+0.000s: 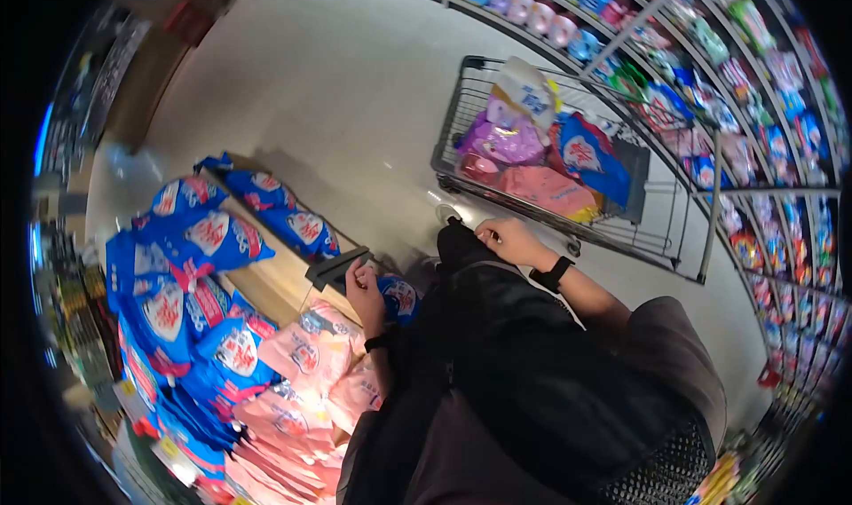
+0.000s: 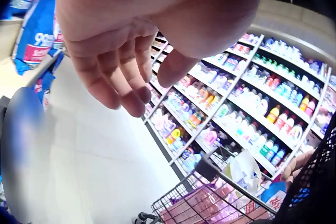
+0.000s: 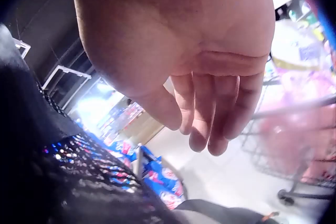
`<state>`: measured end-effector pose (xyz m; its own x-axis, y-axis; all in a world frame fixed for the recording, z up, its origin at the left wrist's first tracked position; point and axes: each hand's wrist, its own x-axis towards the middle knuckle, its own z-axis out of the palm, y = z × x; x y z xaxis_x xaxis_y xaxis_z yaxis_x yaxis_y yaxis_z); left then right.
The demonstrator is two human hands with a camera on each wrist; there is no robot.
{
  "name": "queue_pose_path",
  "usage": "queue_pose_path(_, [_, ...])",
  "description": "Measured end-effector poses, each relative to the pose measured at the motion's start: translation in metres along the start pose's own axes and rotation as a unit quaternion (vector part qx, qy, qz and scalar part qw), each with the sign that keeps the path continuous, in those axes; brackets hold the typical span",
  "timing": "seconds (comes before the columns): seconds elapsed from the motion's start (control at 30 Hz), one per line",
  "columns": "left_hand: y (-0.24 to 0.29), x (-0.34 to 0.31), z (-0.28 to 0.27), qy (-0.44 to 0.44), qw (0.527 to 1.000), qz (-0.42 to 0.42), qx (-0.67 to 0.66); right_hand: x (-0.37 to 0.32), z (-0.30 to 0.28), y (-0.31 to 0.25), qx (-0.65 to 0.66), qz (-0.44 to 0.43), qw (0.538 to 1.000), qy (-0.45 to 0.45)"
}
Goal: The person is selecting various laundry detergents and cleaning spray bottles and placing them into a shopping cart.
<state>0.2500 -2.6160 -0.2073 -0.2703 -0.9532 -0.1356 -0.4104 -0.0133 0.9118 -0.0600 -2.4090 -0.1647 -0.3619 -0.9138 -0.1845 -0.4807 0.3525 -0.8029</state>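
My left hand point(image 1: 366, 294) hangs beside a display of bagged goods, with its fingers loosely curled. The left wrist view shows the same hand point(image 2: 123, 40) holding nothing. Blue bags point(image 1: 213, 234) with pink-and-white labels and pink bags point(image 1: 306, 354) are piled to its left. In front of my body, my right hand point(image 1: 516, 243) is close to the near side of a wire shopping cart point(image 1: 448, 132). Its relaxed fingers are bare of any object in the right wrist view. Lying in the cart are a purple bag point(image 1: 506, 139), a pink bag point(image 1: 550, 190) and a blue bag point(image 1: 590, 154).
Shelves point(image 1: 754, 190) of bottles and bags line the aisle beyond the cart. Pale floor point(image 1: 293, 79) stretches ahead between cart and display. A dark-edged divider point(image 1: 337, 267) stands at the display's near edge, and a black bag or garment point(image 1: 524, 363) hangs before my body.
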Motion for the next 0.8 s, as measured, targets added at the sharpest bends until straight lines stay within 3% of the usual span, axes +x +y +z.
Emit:
queue_pose_path(0.03, [0.013,0.011,0.020,-0.039,0.998,0.046,0.034,-0.013,-0.021,0.005,-0.001,0.038,0.998,0.040])
queue_pose_path(0.07, [0.021,0.019,0.037,-0.049,0.998,0.036,-0.020,-0.023,-0.043,0.010,-0.003,0.071,0.995,0.069])
queue_pose_path(0.13, [0.072,0.025,0.068,-0.059,0.996,0.068,0.028,-0.043,-0.079,0.027,-0.012,0.088,0.990,0.114])
queue_pose_path(0.2, [0.083,0.034,0.094,-0.075,0.994,0.079,0.026,-0.054,-0.124,0.033,-0.006,0.102,0.957,0.270])
queue_pose_path(0.23, [0.091,0.037,0.108,-0.089,0.991,0.093,0.030,-0.053,-0.144,0.043,-0.005,0.103,0.955,0.277])
queue_pose_path(0.3, [0.100,0.035,0.138,-0.107,0.989,0.094,0.041,-0.052,-0.188,0.071,-0.078,0.045,0.888,0.451])
queue_pose_path(0.47, [0.172,-0.008,0.249,-0.153,0.981,0.119,-0.029,-0.053,-0.260,0.165,-0.124,0.084,0.897,0.415])
queue_pose_path(0.5, [0.222,-0.024,0.302,-0.236,0.934,0.263,0.049,-0.059,-0.274,0.162,-0.173,0.135,0.936,0.276])
queue_pose_path(0.53, [0.239,-0.044,0.329,-0.287,0.924,0.253,0.024,-0.067,-0.280,0.163,-0.223,0.180,0.950,0.121])
queue_pose_path(0.57, [0.240,-0.061,0.332,-0.285,0.934,0.213,0.019,-0.071,-0.275,0.175,-0.230,0.142,0.954,0.132])
queue_pose_path(0.6, [0.278,-0.072,0.387,-0.272,0.834,0.476,0.062,-0.074,-0.269,0.184,-0.227,0.130,0.958,0.116])
queue_pose_path(0.63, [0.289,-0.087,0.414,-0.339,0.805,0.482,0.066,-0.076,-0.267,0.194,-0.257,0.142,0.952,0.091])
queue_pose_path(0.67, [0.297,-0.089,0.408,-0.350,0.801,0.474,0.103,-0.077,-0.260,0.196,-0.287,0.153,0.943,0.067])
queue_pose_path(0.7, [0.275,-0.115,0.441,-0.278,0.757,0.592,-0.004,-0.083,-0.251,0.187,-0.283,0.100,0.952,0.052])
queue_pose_path(0.73, [0.255,-0.126,0.470,-0.348,0.733,0.551,0.196,-0.104,-0.239,0.186,-0.268,0.075,0.959,0.056])
queue_pose_path(0.77, [0.246,-0.145,0.484,-0.358,0.718,0.510,0.309,-0.086,-0.229,0.198,-0.298,0.005,0.954,0.043])
queue_pose_path(0.8, [0.230,-0.161,0.493,-0.371,0.698,0.452,0.412,-0.134,-0.231,0.202,-0.302,0.014,0.953,0.032])
